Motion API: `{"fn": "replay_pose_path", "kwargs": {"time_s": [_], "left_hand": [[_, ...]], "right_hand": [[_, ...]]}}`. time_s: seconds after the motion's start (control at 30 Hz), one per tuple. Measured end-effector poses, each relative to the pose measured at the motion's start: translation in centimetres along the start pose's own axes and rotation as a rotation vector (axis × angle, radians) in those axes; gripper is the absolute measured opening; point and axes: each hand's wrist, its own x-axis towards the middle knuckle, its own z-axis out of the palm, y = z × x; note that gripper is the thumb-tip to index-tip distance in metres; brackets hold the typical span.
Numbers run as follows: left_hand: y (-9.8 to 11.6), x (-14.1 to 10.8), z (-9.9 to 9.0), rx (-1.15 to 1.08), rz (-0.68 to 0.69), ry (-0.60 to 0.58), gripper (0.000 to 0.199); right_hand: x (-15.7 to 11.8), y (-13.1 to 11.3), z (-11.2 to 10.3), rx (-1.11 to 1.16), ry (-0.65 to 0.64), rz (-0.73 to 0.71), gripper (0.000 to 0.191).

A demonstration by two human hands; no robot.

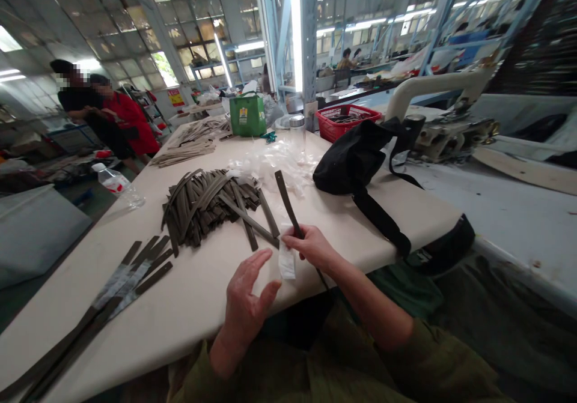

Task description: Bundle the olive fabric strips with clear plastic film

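The right hand (315,250) has its fingers closed on a flat dark strip (287,202) and thin white slip (287,265), over the pale table (180,298). The left hand (246,292) is empty. Wrapped strips (100,307) lie left; the big brown pile (196,214) looks unwrapped.

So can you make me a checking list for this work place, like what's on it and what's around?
Surface: pale table, flat and smooth-looking.
Things being worked on: dark strip and white slip in the right hand; heap of strips; wrapped strips.
Clutter: bottle, clear plastic, green bag, black bag, red basket.
Hands: right pinching; left hand open beside the slip, holding nothing.
Cables: nothing seen.
Surroundings: machine on the right; two people standing at the far left.
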Motion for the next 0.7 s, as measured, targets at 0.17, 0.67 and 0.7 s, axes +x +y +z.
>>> {"fn": "replay_pose_path", "kwargs": {"time_s": [0.17, 0.67, 0.7], "left_hand": [[0.7, 1.1, 0.2, -0.466, -0.513, -0.214, 0.046], [-0.4, 3.7, -0.1, -1.028, -0.674, 0.194, 0.02], [-0.4, 4.1, -0.5, -1.097, -0.688, 0.259, 0.019]], "right_hand": [[-1.0, -2.5, -0.4, -0.149, 0.018, -0.135, 0.013], [-5.3, -2.9, -0.6, -0.133, -0.02, -0.116, 0.034], [-6.0, -2.5, -0.4, -0.16, -0.06, -0.113, 0.036]]}}
